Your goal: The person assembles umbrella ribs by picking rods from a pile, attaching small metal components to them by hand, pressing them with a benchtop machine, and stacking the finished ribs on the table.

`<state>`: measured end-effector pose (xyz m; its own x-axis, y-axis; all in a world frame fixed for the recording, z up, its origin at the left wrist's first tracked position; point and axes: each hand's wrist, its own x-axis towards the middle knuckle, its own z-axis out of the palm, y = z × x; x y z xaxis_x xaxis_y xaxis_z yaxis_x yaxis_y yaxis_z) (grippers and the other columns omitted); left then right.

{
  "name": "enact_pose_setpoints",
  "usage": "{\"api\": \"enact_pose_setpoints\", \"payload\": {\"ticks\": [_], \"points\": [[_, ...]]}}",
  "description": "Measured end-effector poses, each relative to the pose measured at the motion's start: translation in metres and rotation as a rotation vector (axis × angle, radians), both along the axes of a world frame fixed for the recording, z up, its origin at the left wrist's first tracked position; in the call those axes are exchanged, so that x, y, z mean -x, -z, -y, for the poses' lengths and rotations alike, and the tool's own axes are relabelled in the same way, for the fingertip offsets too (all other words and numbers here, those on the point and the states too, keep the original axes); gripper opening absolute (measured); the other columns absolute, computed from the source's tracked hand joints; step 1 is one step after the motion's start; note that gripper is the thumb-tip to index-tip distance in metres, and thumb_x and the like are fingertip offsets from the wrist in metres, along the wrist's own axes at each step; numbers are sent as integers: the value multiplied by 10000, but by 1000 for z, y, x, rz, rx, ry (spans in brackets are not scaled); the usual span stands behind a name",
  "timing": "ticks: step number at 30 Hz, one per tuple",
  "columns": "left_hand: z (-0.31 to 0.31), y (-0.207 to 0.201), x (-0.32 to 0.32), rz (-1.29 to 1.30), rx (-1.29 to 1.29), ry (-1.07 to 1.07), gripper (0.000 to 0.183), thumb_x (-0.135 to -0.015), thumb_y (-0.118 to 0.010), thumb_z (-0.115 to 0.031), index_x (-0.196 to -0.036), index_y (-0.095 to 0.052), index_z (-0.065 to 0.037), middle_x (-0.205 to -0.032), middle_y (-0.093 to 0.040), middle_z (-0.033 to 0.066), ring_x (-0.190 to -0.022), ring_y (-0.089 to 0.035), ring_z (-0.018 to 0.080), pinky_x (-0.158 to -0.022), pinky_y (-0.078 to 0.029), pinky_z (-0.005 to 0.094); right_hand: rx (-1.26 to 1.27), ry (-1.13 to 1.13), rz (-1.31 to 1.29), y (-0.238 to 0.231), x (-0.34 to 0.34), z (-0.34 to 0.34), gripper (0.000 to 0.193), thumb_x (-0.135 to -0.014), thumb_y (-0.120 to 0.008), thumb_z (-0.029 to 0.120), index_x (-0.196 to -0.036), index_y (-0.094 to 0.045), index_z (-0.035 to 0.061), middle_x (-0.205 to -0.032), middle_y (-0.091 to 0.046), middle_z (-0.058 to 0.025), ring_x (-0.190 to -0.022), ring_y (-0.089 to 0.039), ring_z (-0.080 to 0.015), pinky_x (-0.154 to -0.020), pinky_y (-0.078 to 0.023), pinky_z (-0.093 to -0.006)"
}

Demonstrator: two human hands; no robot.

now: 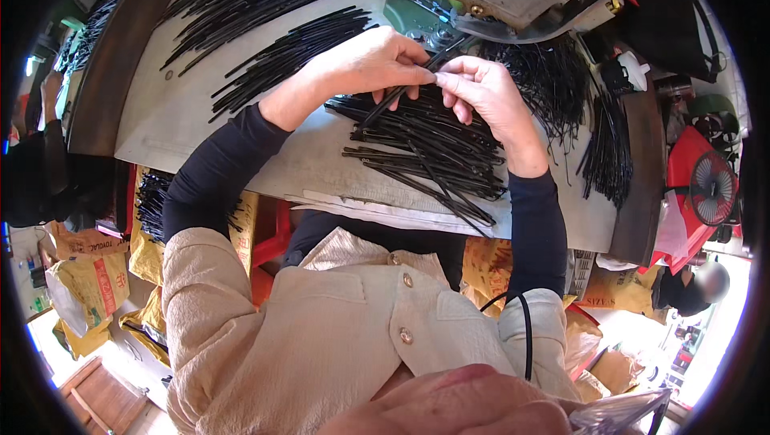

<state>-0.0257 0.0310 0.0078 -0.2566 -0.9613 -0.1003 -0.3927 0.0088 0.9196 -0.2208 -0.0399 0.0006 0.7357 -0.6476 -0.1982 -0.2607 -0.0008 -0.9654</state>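
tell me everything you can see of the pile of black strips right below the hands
The pile of black strips is a loose heap of long, thin, dark pieces with a slight sheen; their material looks like plastic or rubber, though I cannot be sure. Most lie roughly side by side, sloping gently down to the right, while a few cross the others more steeply toward the near edge. It rests on the pale tabletop, partly hidden beneath the left hand and right hand.

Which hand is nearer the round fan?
Right. The right hand is up and left of the fan in the image; the left hand is farther left.
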Motion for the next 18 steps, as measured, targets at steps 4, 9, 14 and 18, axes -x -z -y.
{"api": "enact_pose_setpoints", "payload": {"ticks": [4,9,14,18], "points": [[2,3,-6,-21,-43,-10,270,-878,-571,-240,-936,-627,18,-633,-595,19,-472,-548,67,-417,-405,178,-72,18,60,-6,3,4,240,-840,-611,157,-993,-583,-26,-713,-602,-42,-528,-552,-62,-456,-451,-172],[6,9,-13,-127,-63,41,308,-860,-591,-293,-836,-638,11,-546,-518,-16,-429,-454,43,-402,-343,172,-243,50,243,2,13,16,250,-844,-606,140,-1030,-575,-24,-802,-633,-97,-639,-619,-123,-558,-530,-216],[6,7,-14,-274,-165,54,334,-851,-609,-335,-840,-644,-3,-529,-493,-25,-415,-421,32,-404,-330,175,-319,47,338,5,14,18,244,-855,-599,135,-1042,-576,-20,-831,-642,-122,-667,-637,-143,-566,-540,-227],[7,7,-14,-162,-89,54,362,-848,-612,-362,-834,-644,-2,-530,-497,-21,-403,-417,35,-395,-332,173,-310,93,389,6,12,15,238,-863,-592,142,-1040,-573,-17,-839,-639,-138,-677,-639,-156,-585,-547,-244]]}}
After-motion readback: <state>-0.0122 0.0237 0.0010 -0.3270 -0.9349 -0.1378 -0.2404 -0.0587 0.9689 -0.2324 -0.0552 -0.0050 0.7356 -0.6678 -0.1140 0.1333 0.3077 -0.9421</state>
